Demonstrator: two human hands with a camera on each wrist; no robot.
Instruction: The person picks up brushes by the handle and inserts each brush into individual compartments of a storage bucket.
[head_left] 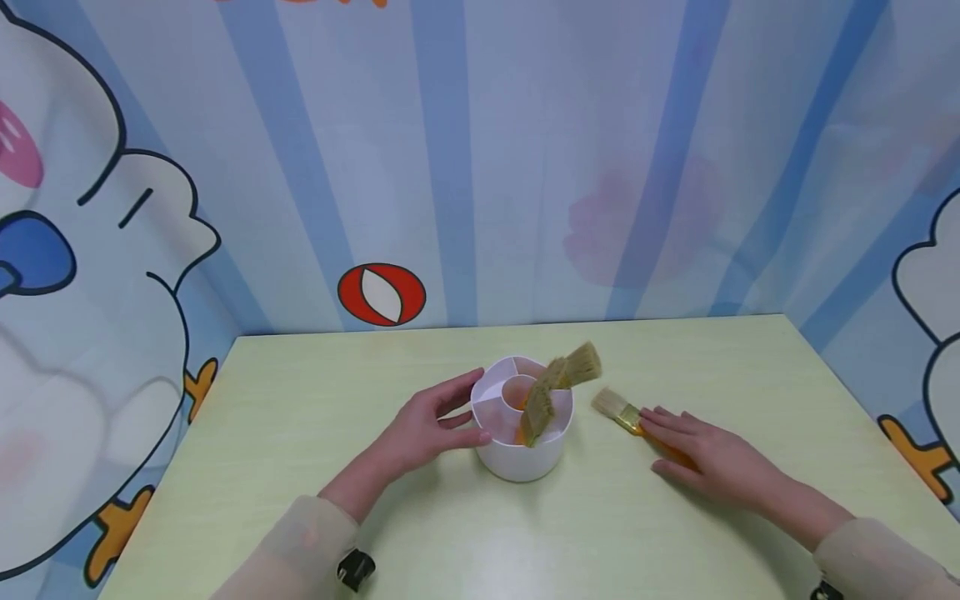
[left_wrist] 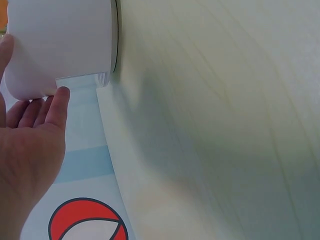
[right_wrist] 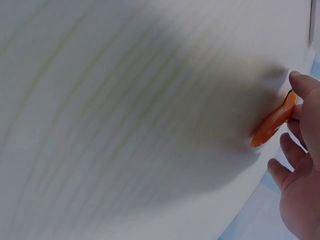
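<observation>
A round white divided container (head_left: 517, 462) stands on the table, with a central ring and compartments. My left hand (head_left: 420, 429) holds its left side, thumb at the front rim and fingers farther back; in the left wrist view the fingers lie along the white wall. Two paintbrushes stand tilted in the container, one with its bristles (head_left: 537, 412) over the front rim and the other's (head_left: 582, 364) leaning right. Another paintbrush (head_left: 626, 414) with an orange handle lies right of the container. Over its handle (right_wrist: 275, 120) reaches my right hand (head_left: 708, 458), fingers extended, thumb spread to the side.
The pale wood-grain table (head_left: 300, 400) ends at a blue striped backdrop (head_left: 510, 167) printed with cartoon figures and a red-and-white ball (head_left: 382, 294). Dark wrist devices sit at both sleeves, the left one (head_left: 356, 569) more fully in view.
</observation>
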